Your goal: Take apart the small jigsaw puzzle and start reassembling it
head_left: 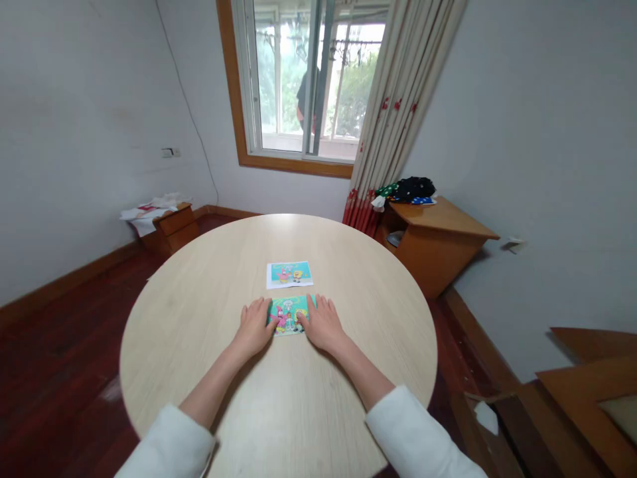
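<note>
Centre frame: left hand [256,325] and right hand [323,323] lie flat with fingers open, gripping nothing, and touch the side edges of the cartoon card [288,317] on the round worktop [199,312]. An uneven push would likely skew or buckle it. Second card [289,273] sits just above, apart; nothing blocks. Cabinet [432,245] at right.

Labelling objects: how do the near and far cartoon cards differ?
The near card lies between the left hand and right hand, fingers overlapping its side edges; the far card lies untouched. The far card shows a white margin; the near card looks teal to its visible edges. Both lie flat, face up, on the round table, with bright cartoon prints.
</note>
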Available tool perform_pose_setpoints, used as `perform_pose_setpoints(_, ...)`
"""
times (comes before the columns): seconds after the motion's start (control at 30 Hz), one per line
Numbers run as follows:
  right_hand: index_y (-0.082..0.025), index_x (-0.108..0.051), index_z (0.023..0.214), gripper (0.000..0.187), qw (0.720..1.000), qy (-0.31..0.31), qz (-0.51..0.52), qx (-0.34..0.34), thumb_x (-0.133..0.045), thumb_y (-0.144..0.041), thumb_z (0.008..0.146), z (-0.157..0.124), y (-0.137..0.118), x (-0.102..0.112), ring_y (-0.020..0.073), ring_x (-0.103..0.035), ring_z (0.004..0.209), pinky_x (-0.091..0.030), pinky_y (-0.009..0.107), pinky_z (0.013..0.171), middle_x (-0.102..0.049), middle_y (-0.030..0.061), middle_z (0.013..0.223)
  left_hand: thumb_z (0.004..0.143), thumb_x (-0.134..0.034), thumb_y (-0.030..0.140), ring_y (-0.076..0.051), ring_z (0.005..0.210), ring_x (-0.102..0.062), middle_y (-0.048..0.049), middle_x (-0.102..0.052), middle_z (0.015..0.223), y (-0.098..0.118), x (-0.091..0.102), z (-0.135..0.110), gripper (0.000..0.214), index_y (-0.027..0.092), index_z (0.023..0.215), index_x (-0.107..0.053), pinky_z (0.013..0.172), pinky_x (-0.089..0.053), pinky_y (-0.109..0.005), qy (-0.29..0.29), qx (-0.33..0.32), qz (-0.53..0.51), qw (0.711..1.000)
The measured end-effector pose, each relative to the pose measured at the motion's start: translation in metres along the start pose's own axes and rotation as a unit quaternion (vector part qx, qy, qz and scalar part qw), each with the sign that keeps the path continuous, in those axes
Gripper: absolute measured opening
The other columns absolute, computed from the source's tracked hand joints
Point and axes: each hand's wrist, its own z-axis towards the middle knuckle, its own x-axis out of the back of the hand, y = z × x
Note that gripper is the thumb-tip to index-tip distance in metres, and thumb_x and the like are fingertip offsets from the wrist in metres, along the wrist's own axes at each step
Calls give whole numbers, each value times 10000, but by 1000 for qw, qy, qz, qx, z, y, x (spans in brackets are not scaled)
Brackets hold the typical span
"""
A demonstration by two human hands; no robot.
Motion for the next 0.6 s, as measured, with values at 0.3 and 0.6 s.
perform_pose_setpoints(0.3, -93, -344, 1410, 556, 999, 8, 44, 6, -353, -388, 939, 2, -1, -4, 275, -274, 1370, -142, 453, 1105, -352, 229, 1439, 797, -548, 293, -297, 1232, -417, -148, -533, 1235, -8, -16, 3, 381, 167, 1157, -542, 1043, -296, -462, 59, -60, -56, 995)
perform_pose_setpoints(0.6, -132, -405, 1366, 481, 989, 53, 128, 54, -387, -321, 923, 5, 1, -12, 221, -344, 1330, -184, 429, 1110, -436, 156, 1401, 730, -575, 170, -251, 1052, -541, -112, -626, 1053, -1, -11, 6, 280, 167, 1007, -610, 961, -398, -418, 89, -58, -164, 981)
